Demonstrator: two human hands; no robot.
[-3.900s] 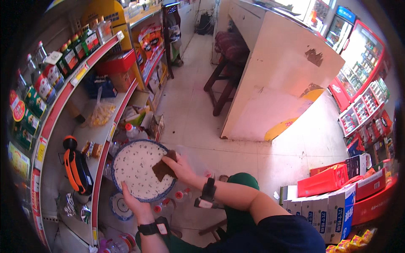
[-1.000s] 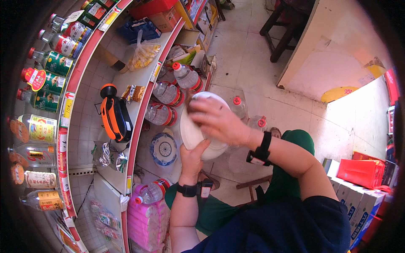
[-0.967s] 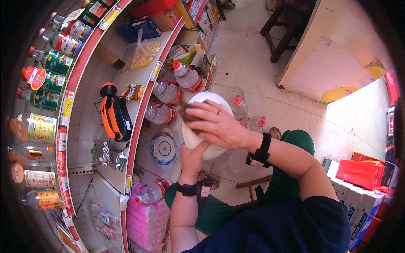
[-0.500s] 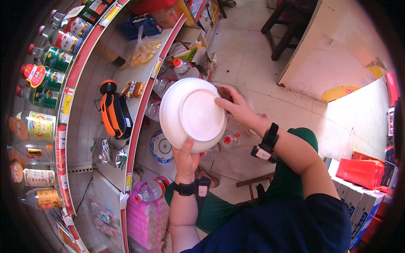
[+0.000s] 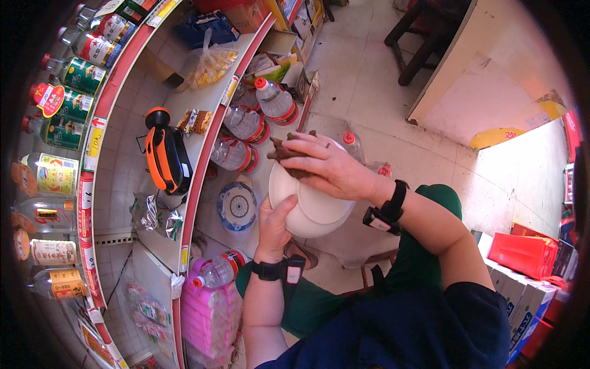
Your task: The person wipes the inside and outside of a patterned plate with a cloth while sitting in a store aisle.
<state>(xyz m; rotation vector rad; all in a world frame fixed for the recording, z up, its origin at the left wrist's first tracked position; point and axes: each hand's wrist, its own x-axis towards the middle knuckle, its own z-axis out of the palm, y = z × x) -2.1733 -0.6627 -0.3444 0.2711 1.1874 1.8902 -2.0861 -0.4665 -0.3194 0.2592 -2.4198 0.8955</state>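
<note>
My left hand [image 5: 274, 226] grips a white bowl [image 5: 312, 219] by its edge, thumb on the outside. The bowl is tilted, with the foot ring of its underside toward me. In my right hand [image 5: 329, 167] is a brown cloth [image 5: 284, 149], bunched under the fingers and pressed to the bowl's far side. A white plate with a blue pattern [image 5: 238, 206] lies lower down, left of the bowl. Both wrists wear black straps.
Shelves [image 5: 212, 126] on the left carry bottles and an orange-black lamp-like device [image 5: 167, 157]. Large clear bottles [image 5: 276, 103] stand beside them. A pink wrapped pack [image 5: 209, 313] with a bottle [image 5: 220, 270] sits near my left arm. Boxes and a red bag [image 5: 524, 252] are at right.
The bowl has moved right and slightly down, its underside turned. My right hand has gone from the bowl's right rim to across its far side with the cloth.
</note>
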